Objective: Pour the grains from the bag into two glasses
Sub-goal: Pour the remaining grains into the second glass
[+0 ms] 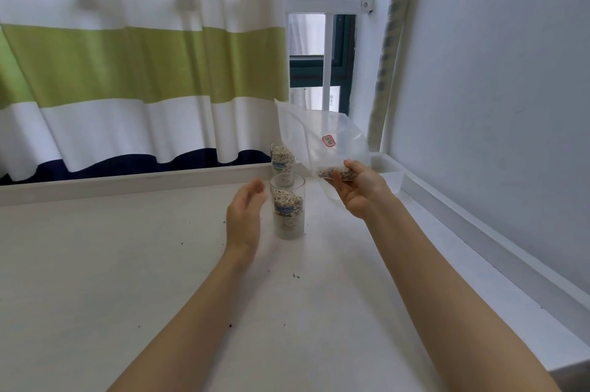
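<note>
Two clear glasses stand on the white table [127, 264]. The near glass [287, 206] holds pale grains in its upper part. Behind it, the far glass [282, 158] is also filled with grains. My right hand [357, 189] grips the lower end of a clear plastic bag [322, 139], held in the air to the right of the glasses; a small heap of grains lies in the bag at my fingers. My left hand [244, 216] hovers just left of the near glass, fingers straight and slightly blurred, holding nothing.
A striped curtain [143, 66] hangs behind the table. A white raised rim [479, 232] runs along the table's back and right sides, with a wall to the right. A few dark specks [295, 276] lie scattered on the tabletop.
</note>
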Tool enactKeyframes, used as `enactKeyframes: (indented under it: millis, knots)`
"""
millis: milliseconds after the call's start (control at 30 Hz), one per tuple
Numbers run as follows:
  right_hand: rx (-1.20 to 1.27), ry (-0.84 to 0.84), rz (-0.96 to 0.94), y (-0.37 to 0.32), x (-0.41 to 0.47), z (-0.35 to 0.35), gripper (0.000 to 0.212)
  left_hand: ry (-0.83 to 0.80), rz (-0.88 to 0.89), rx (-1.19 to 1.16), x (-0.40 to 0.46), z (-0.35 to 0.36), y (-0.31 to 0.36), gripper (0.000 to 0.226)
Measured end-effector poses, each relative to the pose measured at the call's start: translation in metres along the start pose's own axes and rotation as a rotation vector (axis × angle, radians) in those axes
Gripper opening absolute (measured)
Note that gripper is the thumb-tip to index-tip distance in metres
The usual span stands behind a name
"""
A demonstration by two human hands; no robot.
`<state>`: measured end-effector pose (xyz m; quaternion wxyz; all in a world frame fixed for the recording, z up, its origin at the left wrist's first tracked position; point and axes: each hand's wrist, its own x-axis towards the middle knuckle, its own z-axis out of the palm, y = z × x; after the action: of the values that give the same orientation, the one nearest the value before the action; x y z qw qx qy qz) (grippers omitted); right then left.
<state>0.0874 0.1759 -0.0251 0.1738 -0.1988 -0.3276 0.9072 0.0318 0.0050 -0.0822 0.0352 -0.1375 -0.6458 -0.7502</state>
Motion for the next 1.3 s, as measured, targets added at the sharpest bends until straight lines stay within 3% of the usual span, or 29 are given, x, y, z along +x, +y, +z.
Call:
enactKeyframes:
  millis: [67,167,333,433,600,733,867,1100,1300]
  knots:
    - [-0.040,-0.014,0.049,-0.002,-0.005,-0.003,0.017,0.037,-0.068,-0.178,0.007,0.000,0.023,0.021]
    - [-0.109,-0.026,0.124,-0.003,-0.005,-0.006,0.020,0.015,-0.214,-0.364,0.025,0.000,0.055,0.046]
    - [-0.219,-0.024,0.168,-0.005,-0.004,-0.003,0.028,-0.077,-0.338,-0.319,0.049,0.010,0.089,0.065]
    - [-0.276,-0.006,0.125,-0.007,-0.005,0.001,0.025,-0.124,-0.401,-0.223,0.055,0.019,0.097,0.051]
    - [-0.419,0.064,0.043,-0.023,-0.006,0.013,0.024,-0.028,-0.379,-0.100,0.065,0.029,0.092,0.005]
    - [-0.535,0.123,-0.031,-0.042,-0.003,0.027,0.020,0.014,-0.369,-0.050,0.069,0.028,0.086,0.008]
    - [-0.491,0.133,-0.077,-0.047,0.003,0.033,0.016,0.030,-0.375,-0.054,0.072,0.027,0.079,0.014]
    - [-0.541,0.172,-0.215,-0.041,0.011,0.037,0.036,0.033,-0.361,-0.065,0.067,0.028,0.074,0.006]
    - [-0.590,0.290,-0.187,-0.048,0.022,0.043,0.031,0.035,-0.356,-0.084,0.067,0.025,0.077,0.006]
